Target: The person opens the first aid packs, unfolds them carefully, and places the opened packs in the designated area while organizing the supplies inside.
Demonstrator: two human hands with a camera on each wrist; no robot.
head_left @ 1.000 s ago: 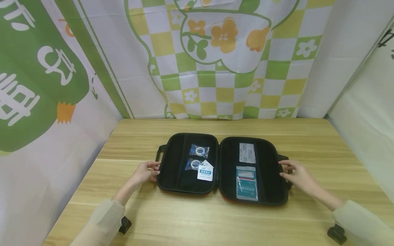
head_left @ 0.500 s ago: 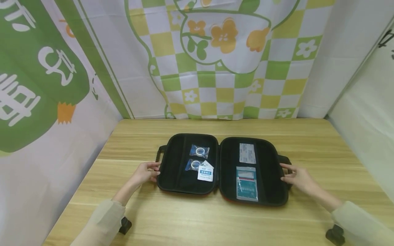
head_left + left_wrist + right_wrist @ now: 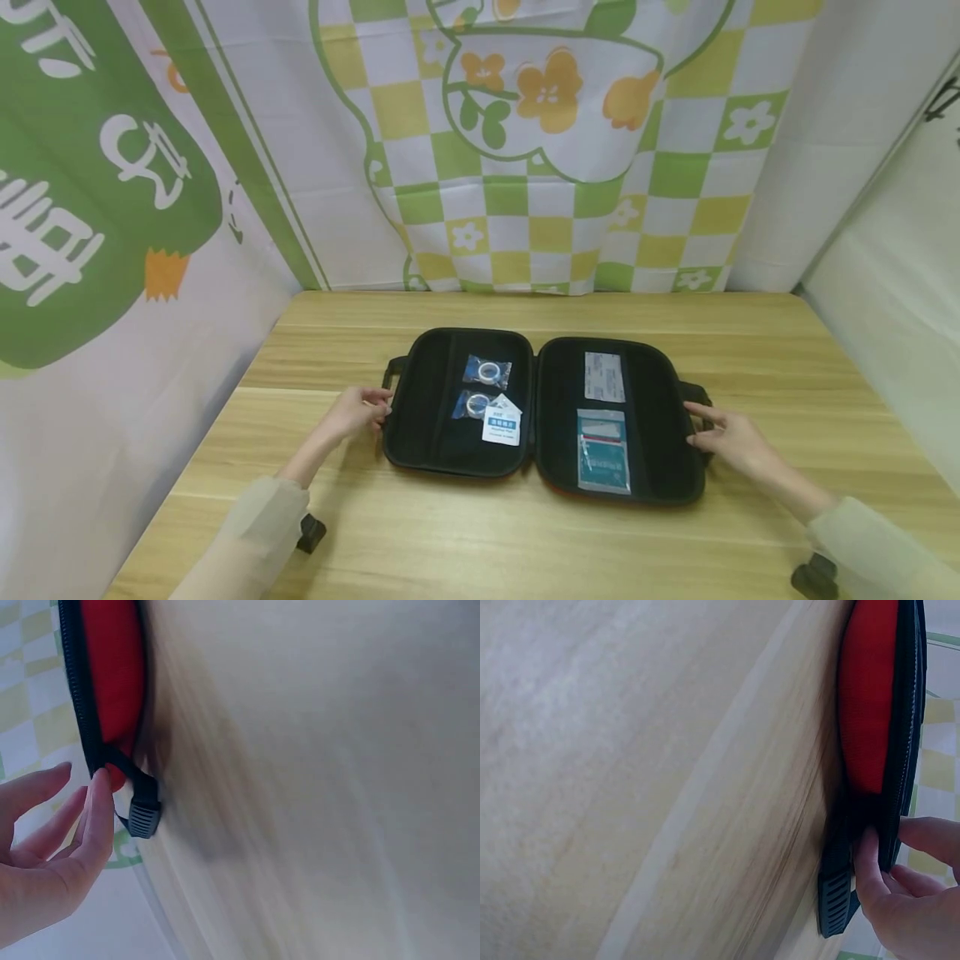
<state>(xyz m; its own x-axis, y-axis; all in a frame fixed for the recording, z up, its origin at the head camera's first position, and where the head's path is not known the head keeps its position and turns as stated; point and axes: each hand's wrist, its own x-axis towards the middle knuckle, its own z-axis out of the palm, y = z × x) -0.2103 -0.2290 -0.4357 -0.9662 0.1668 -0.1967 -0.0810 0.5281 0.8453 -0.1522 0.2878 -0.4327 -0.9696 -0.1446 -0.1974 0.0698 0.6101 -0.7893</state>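
A first-aid case (image 3: 660,433), black inside and red outside, lies spread flat on the table with its two halves side by side. My left hand (image 3: 358,414) is at its left edge, below the handle; in the left wrist view a fingertip touches the rim's underside while another digit stands clear of it. At the opposite edge my right hand (image 3: 731,433) pinches the rim, digits above and below it. Two wrapped tape rolls (image 3: 487,372) and white alcohol pad packets (image 3: 501,425) are in the left half. The right half holds a pale packet (image 3: 603,377) and a teal bagged packet (image 3: 603,454).
The wooden table (image 3: 480,542) extends around the case. A patterned curtain (image 3: 540,192) hangs along its back edge, with pale cloth on both sides. A black handle (image 3: 393,368) sticks out at the case's left side, and a black buckle (image 3: 834,900) hangs under the right edge.
The fingers of my left hand have shifted slightly at the case's edge. My right hand has settled on the right rim, its fingers a little lower. Case and contents lie as before.
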